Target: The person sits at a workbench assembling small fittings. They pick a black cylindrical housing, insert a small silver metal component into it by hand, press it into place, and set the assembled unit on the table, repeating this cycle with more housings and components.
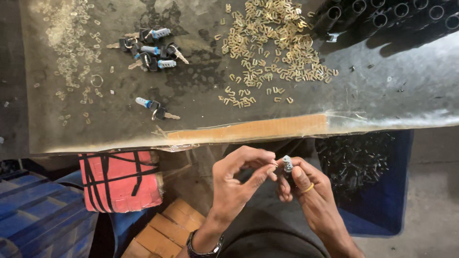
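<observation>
Both hands meet at lower centre of the frame. Left hand (236,179): wrist bent, thumb and forefinger pinched together, tips pointing right. Right hand (306,191): fingers curled closed, thumb uppermost, forearm running to the lower right edge.

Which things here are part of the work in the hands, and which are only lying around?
In the work:
- left hand, pinching a tiny piece
- right hand, holding a small grey lock cylinder
- heap of brass clips on the table
- finished cylinders with keys

Lying about:
- red taped block
- blue crate of black parts
- black tubes
- pale clips
</observation>
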`<action>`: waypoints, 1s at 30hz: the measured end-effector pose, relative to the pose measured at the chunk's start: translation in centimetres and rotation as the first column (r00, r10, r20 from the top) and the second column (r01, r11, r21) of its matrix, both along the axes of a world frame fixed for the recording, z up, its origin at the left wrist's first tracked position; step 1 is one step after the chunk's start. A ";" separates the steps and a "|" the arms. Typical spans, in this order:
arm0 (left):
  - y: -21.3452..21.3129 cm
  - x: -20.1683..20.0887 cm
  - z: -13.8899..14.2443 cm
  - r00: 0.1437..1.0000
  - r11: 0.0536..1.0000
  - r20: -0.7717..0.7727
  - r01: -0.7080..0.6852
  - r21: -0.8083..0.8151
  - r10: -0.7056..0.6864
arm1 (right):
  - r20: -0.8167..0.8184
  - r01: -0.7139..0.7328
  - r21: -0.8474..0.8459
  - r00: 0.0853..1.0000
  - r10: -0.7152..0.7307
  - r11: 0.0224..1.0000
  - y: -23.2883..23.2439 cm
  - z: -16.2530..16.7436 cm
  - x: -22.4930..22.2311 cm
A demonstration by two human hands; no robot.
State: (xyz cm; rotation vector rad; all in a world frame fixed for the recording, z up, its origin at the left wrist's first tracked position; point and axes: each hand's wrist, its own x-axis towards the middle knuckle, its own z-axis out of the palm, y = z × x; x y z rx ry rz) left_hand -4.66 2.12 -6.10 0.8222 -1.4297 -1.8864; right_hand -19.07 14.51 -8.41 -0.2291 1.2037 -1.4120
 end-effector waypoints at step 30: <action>-1.7 -2.3 0.9 0.975 0.902 0.220 0.077 -0.424 0.020 | -0.312 -0.081 0.064 0.945 0.097 0.995 -0.9 -0.5 -2.0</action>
